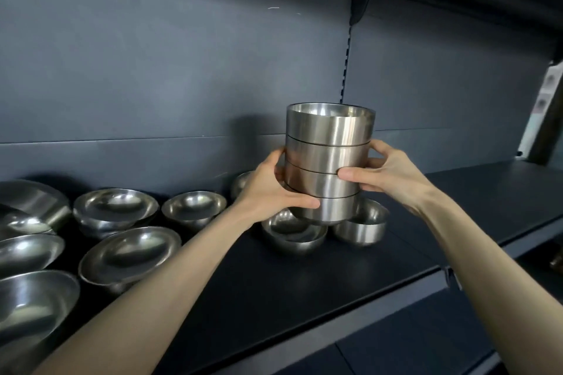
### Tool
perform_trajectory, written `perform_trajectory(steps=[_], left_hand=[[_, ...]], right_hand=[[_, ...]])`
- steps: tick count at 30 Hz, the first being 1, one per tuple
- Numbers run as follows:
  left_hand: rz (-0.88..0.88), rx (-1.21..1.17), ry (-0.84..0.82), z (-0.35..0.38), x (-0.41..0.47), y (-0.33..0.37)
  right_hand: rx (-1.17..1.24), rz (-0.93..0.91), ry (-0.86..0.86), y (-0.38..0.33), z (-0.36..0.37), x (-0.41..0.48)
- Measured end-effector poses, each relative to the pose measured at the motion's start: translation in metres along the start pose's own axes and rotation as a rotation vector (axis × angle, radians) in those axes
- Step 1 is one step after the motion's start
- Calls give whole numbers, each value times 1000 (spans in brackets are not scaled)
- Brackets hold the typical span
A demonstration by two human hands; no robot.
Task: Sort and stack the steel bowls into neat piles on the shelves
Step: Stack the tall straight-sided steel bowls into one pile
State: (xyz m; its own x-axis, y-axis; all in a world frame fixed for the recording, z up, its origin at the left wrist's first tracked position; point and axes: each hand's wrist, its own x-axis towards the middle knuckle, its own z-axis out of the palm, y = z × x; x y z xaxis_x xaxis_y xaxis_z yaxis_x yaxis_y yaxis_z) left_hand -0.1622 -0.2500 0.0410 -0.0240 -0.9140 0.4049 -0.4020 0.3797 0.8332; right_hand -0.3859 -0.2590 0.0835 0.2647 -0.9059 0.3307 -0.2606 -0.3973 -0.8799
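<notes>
A stack of several straight-sided steel bowls (329, 158) is held above the dark shelf (304, 277). My left hand (271, 189) grips the stack's lower left side, thumb across the bottom bowl. My right hand (387, 173) grips the right side, thumb on the third bowl. Right under the stack sit a rounded steel bowl (294, 233) and a straight-sided steel bowl (364, 227). Whether the stack touches them is unclear.
Several wide rounded steel bowls (129, 253) lie on the shelf's left half, some nested. Another bowl (240, 184) shows behind my left hand. The shelf's right part is bare. An upper shelf bracket (359, 6) hangs above, and a lower shelf shows beneath.
</notes>
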Motion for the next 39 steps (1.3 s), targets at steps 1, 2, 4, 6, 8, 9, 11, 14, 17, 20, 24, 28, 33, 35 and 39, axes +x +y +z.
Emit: perform_trajectory(steps=[1,2,4,6,8,9,11,14,17,20,24,28,33,35,39], left_hand=[[7,-4,-14,6,6,0],[11,-9,-33,12,12,-1],[22,-22,-75,24,23,-2],[30,-35,-99,35,31,-3],[23,-55,-113,46,39,-5],[20,-71,-117,51,43,-7],[18,-91,-122,59,50,-11],[19,-86,-126,67,58,-18],[11,-79,-130,74,61,-22],[5,-89,-142,80,63,-26],[2,-81,-159,83,64,-28],[21,-61,-165,84,66,-33],[31,-52,-168,86,67,-37],[32,-50,-173,86,67,-38],[-5,-44,-182,88,66,-42]], right_hand=[[-6,5,20,2,-6,-1],[-10,11,40,4,-12,-2],[-19,22,69,9,-23,-3],[-39,32,86,14,-33,-2],[-61,41,100,18,-39,-1],[-66,44,107,21,-42,0],[-67,52,118,26,-46,2],[-75,63,130,33,-49,5],[-83,71,134,39,-52,7],[-86,82,138,46,-55,9],[-88,92,139,51,-56,10],[-85,100,137,58,-56,12],[-93,97,140,64,-56,12],[-95,96,141,65,-57,13],[-123,109,140,68,-57,13]])
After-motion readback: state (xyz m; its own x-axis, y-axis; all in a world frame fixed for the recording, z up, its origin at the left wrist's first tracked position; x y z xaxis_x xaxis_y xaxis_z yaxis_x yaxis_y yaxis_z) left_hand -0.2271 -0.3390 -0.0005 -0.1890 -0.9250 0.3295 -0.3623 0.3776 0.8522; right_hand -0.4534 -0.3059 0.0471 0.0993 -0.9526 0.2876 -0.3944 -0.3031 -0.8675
